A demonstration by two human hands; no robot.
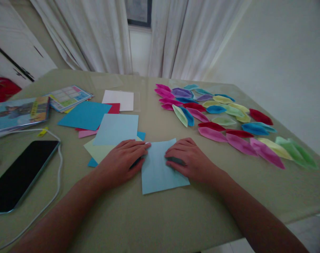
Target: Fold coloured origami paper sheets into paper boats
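Note:
A square sheet of light blue paper (160, 175) lies on the table in front of me, turned slightly, with faint creases on it. My left hand (127, 158) is at its left edge, fingers curled and fingertips on the upper left corner. Over the right part of the sheet, my right hand (190, 156) is bent, its fingertips and thumb close together on the paper. Both hands hold the sheet against the tabletop. Just beyond my left hand is a loose stack with a pale blue sheet (116, 130) on top, above a pale green sheet (96, 150).
Folded paper pieces in several colours, such as a pink one (241, 144), spread across the right side. A blue sheet (84, 115), a white sheet (119, 100) and packets (20, 112) lie back left. A phone (23, 175) and white cable (60, 165) are at left.

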